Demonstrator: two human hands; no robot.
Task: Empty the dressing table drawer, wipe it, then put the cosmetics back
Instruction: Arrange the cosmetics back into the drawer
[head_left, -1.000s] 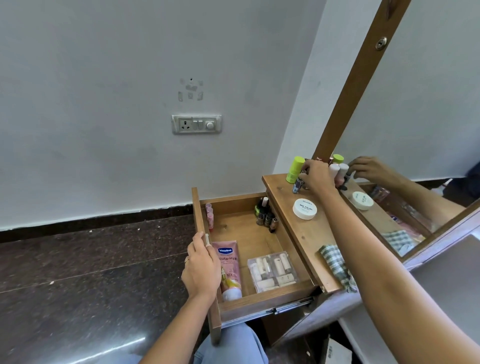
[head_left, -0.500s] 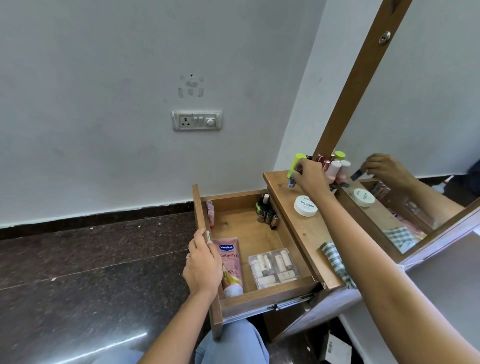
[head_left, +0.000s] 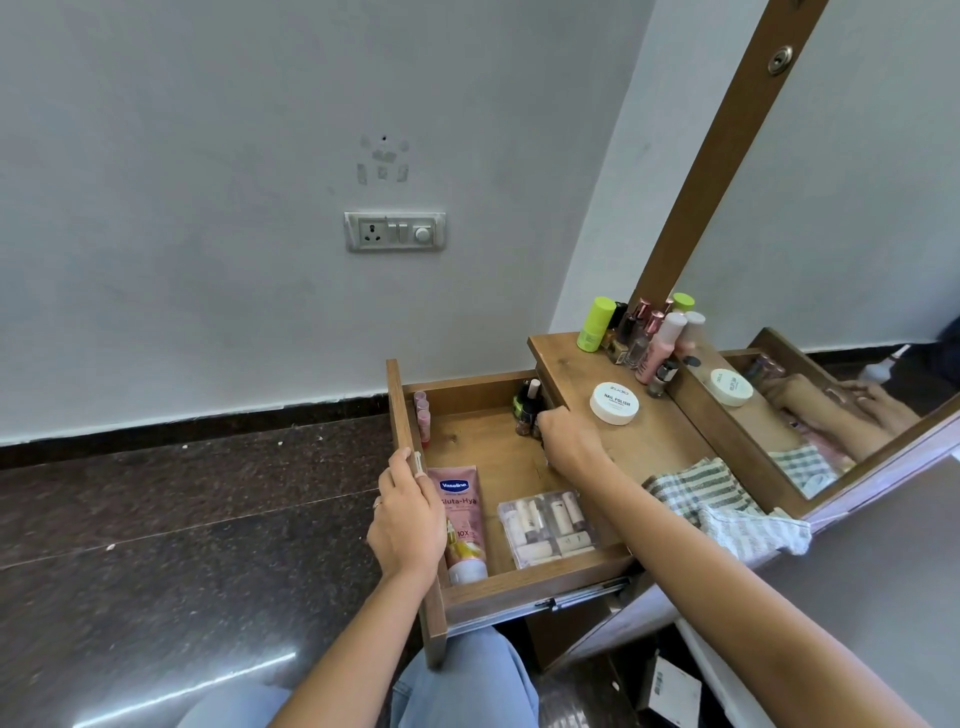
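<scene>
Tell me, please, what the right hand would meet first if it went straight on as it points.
Most likely the small bottles in the far right corner of the drawer; the right hand is nearly on them, though contact is unclear.

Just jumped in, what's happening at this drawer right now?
A person is at the dressing table. The left hand grips the open drawer by its front; the right hand reaches the small bottles in its back corner, grip unclear. A tube and clear case lie inside; other bottles and a cloth sit on top.
</scene>
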